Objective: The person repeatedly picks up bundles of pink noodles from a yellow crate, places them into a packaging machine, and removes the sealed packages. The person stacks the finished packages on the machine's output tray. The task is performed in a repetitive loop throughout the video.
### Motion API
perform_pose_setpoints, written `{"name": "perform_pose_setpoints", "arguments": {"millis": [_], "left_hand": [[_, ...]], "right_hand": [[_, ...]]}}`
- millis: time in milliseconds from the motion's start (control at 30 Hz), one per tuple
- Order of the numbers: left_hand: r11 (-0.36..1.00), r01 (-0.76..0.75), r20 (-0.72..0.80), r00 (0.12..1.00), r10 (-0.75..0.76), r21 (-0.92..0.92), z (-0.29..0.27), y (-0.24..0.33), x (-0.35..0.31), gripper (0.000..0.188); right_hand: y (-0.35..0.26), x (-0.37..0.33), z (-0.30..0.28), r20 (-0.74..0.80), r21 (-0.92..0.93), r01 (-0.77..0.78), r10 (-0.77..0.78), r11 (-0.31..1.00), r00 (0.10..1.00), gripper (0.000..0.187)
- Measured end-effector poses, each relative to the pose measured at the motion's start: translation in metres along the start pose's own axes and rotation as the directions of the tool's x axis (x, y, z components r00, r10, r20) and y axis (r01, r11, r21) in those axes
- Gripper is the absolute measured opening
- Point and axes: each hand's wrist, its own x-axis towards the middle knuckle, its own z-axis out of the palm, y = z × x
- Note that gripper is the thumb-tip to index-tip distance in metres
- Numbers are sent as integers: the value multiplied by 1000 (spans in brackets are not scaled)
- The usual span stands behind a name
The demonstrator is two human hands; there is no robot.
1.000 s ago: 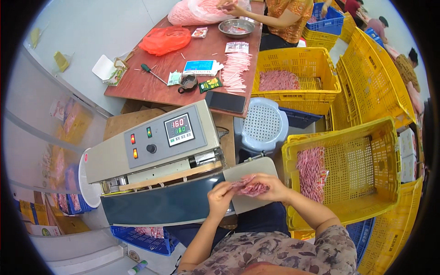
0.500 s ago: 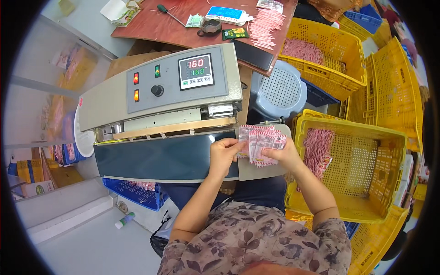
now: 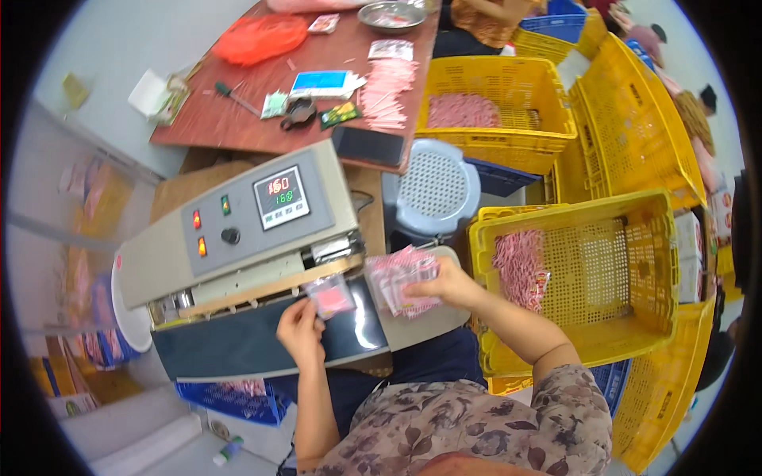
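The fingertips of my left hand [image 3: 302, 332] are closed at the lower left edge of a small clear packet with pink contents [image 3: 332, 299]. This packet lies at the front edge of the band of a grey sealing machine [image 3: 171, 247], over its dark sloping front [image 3: 262, 343]. My right hand [image 3: 452, 285] grips a fanned stack of pink-and-white packets [image 3: 394, 279], thumb on top. The stack is above the machine's beige end plate [image 3: 432, 327]. Fingers under the stack are hidden.
To my right stands a yellow crate [image 3: 571, 349] with pink packets inside, and another yellow crate [image 3: 508, 143] is behind it. A blue-grey stool [image 3: 435, 186] stands beyond the plate. The red table [image 3: 186, 131] carries a phone [image 3: 369, 147], a screwdriver and pink sticks.
My left hand has left the stack and moved left with one packet to the machine's band. My right hand still holds the stack. The whole view has shifted and tilted.
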Motion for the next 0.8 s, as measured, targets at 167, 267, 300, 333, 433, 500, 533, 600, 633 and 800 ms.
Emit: {"name": "perform_pose_setpoints", "arguments": {"millis": [167,267,300,333,433,500,533,600,633,800], "left_hand": [[785,-584,244,808,537,205,29,3,-50,27],[831,-545,498,755,427,114,59,9,-45,32],[735,-673,544,647,534,80,56,9,-43,33],[621,-783,584,522,622,39,52,11,-41,34],[616,-787,685,460,565,20,48,24,-46,33],[736,-673,735,537,415,76,53,18,-33,32],[823,-567,729,578,366,36,52,10,-32,35],[771,-632,754,540,374,70,49,4,-34,33],[756,-652,756,527,387,68,51,5,-31,29],[874,-485,752,565,340,-31,48,-14,-22,19]], "right_hand": [[1,-4,-1,222,-281,279,-220,918,950,36],[2,-4,3,271,-390,366,-274,845,923,31],[-6,-7,4,317,-408,458,-348,790,882,31],[-13,-10,4,364,-420,545,-416,726,834,32],[-3,-12,-4,410,-477,616,-461,627,787,33],[0,-5,-9,417,-530,634,-478,563,773,34],[2,-6,-10,408,-517,612,-456,599,791,35],[11,-16,-9,392,-495,536,-375,683,840,37],[7,-13,-13,397,-480,547,-386,686,832,37],[7,-15,-21,361,-427,446,-303,787,882,37]]}}
